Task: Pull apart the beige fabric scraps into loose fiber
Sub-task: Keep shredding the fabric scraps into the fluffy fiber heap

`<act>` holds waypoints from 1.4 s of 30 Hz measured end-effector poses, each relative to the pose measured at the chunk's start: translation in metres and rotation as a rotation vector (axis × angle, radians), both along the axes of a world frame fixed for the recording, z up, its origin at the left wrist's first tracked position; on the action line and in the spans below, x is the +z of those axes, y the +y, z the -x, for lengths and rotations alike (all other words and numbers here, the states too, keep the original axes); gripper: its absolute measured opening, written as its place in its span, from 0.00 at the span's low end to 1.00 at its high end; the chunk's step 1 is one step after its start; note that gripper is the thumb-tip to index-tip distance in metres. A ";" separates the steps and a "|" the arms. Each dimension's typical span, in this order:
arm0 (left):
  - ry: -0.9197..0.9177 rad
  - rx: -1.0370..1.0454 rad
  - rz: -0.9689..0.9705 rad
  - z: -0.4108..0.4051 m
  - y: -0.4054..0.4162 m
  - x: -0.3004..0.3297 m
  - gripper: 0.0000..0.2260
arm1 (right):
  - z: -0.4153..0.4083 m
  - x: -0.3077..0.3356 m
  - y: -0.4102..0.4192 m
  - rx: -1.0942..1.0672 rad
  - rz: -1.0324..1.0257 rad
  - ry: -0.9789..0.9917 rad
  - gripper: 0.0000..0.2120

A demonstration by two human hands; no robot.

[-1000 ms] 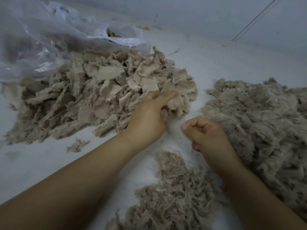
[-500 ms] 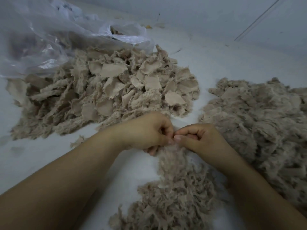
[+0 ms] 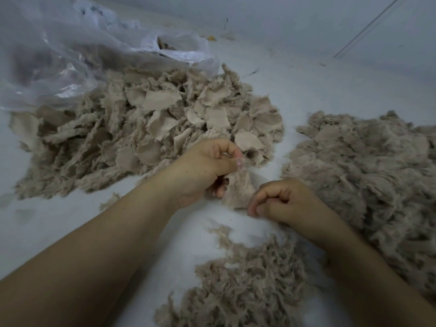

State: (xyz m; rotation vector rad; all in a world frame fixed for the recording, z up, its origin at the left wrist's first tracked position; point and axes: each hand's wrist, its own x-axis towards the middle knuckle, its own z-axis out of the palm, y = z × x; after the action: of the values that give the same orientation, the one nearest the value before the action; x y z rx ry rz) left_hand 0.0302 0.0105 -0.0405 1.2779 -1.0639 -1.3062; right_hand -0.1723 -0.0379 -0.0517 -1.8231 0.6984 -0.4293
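Observation:
A beige fabric scrap [image 3: 239,190] is stretched between my two hands, frayed into a fan of threads. My left hand [image 3: 207,166] pinches its upper end between thumb and forefinger. My right hand [image 3: 280,201] pinches its lower edge with curled fingers, lower and to the right. Behind my left hand lies a big heap of whole beige scraps [image 3: 146,128]. A pile of pulled loose fiber [image 3: 247,284] sits on the white surface in front of me.
A larger mound of fluffy beige fiber [image 3: 368,175] fills the right side. A crumpled clear plastic bag [image 3: 77,50] lies at the back left, partly over the scrap heap. One stray scrap [image 3: 109,201] lies beside my left forearm. White surface [image 3: 306,74] stretches behind.
My left hand took a scrap from the heap and met my right hand. Now the hands have drawn apart, left up, right down, stretching the scrap into threads.

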 end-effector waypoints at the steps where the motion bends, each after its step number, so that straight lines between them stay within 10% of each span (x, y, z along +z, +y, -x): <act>1: 0.043 -0.032 0.012 0.000 0.000 0.000 0.04 | 0.000 -0.001 -0.001 -0.050 -0.021 -0.050 0.09; 19: -0.135 -0.207 -0.049 0.011 0.005 -0.004 0.12 | -0.005 -0.022 -0.007 -0.288 -0.110 -0.268 0.10; 26: 0.156 0.358 0.187 0.019 -0.009 0.004 0.09 | -0.007 -0.018 -0.009 -0.540 -0.261 -0.339 0.22; 32: -0.166 0.091 0.099 0.058 0.011 -0.023 0.10 | -0.011 -0.016 -0.013 -0.641 -0.270 -0.426 0.22; 42: -0.155 -0.301 -0.125 0.053 0.034 -0.008 0.09 | -0.015 -0.017 -0.008 -0.700 -0.218 -0.478 0.22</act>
State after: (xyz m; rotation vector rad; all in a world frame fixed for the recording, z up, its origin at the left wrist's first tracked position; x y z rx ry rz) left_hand -0.0228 0.0442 -0.0487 1.3669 -1.3409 -1.5381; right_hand -0.1572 -0.0461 -0.0685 -1.1618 0.9832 -1.1542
